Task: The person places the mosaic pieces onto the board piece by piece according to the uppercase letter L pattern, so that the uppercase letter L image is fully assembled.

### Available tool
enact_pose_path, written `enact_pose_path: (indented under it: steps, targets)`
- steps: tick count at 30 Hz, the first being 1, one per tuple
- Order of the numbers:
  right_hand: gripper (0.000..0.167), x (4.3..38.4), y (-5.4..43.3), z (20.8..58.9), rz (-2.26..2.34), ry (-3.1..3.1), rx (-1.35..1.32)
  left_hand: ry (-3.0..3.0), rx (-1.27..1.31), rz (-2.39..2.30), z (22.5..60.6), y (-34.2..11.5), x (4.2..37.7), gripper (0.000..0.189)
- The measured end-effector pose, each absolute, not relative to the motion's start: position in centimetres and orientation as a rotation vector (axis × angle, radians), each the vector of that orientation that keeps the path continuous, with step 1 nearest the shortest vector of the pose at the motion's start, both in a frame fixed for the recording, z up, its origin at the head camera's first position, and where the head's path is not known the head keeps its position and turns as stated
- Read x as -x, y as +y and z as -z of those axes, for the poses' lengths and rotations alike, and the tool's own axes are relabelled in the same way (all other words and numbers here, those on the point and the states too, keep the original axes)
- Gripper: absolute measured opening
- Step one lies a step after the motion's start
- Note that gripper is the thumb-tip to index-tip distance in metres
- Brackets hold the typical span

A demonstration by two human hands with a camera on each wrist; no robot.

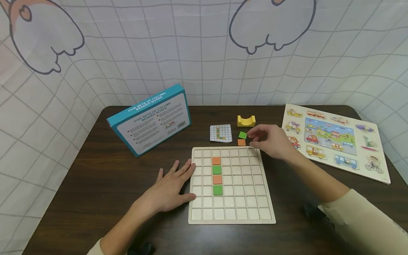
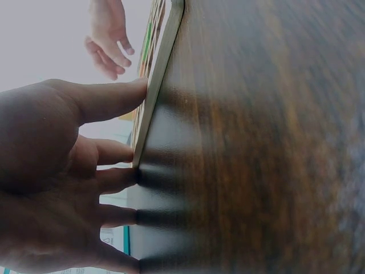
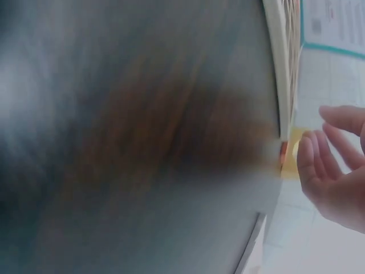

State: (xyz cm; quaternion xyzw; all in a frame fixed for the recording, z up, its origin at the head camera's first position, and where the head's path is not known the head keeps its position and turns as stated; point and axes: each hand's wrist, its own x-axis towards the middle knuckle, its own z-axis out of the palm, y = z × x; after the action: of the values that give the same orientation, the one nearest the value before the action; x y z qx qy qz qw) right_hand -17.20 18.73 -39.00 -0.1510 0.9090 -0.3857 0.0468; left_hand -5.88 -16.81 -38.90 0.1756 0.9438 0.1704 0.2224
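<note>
A pale wooden grid board (image 1: 232, 221) lies on the dark table, with two orange and two green square tiles (image 1: 217, 190) alternating down one column. My left hand (image 1: 170, 191) rests on the table with fingers spread, its thumb and a fingertip touching the board's left edge. My right hand (image 1: 271, 140) hovers by the board's far right corner, thumb and loosely bent fingers apart with nothing visible between them. Just left of its fingertips lie a loose green tile (image 1: 242, 135) and a loose orange tile (image 1: 241, 142). In the right wrist view this hand (image 3: 336, 165) also looks unfilled.
Behind the board lie a small pattern card (image 1: 221, 133) and a yellow curved block (image 1: 246, 121). A blue box (image 1: 153, 122) stands at the back left. On the right lies a vehicle picture puzzle (image 1: 363, 170). A white gridded cloth (image 1: 204, 71) hangs behind the table.
</note>
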Motion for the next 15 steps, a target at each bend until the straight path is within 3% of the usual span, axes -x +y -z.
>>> enact_pose_path:
  steps: [8, 15]
  targets:
    - [0.038, 18.9, 19.6, 39.5, 1.102, 2.807, 0.292, 2.606, -0.482, -0.484, 38.9, -16.8, 5.8, 0.089]
    - [0.038, 19.7, 19.6, 39.9, 1.065, 2.797, 0.264, 2.603, -0.484, -0.481, 39.0, -16.7, 5.7, 0.088]
